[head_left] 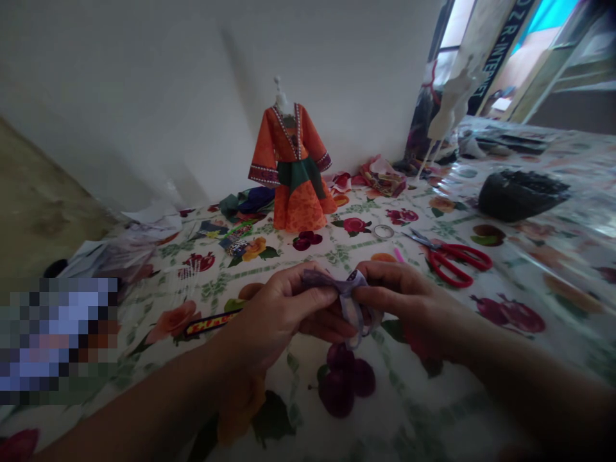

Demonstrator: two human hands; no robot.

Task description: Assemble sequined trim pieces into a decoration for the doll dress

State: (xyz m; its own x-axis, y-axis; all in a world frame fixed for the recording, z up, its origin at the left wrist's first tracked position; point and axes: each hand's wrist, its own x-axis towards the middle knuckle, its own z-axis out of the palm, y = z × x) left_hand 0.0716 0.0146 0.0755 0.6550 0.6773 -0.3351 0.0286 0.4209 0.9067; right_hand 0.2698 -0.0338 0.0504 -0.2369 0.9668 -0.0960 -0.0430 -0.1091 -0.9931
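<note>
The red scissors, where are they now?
In the head view, the scissors lie on the flowery tablecloth, right of the round ring, just beyond the right hand.

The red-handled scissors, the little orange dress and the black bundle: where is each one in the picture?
Red-handled scissors (443, 246): head view, on the metal near the handles.
Little orange dress (305, 205): head view, on the skirt's orange front.
Black bundle (517, 196): head view, on its side.
</note>
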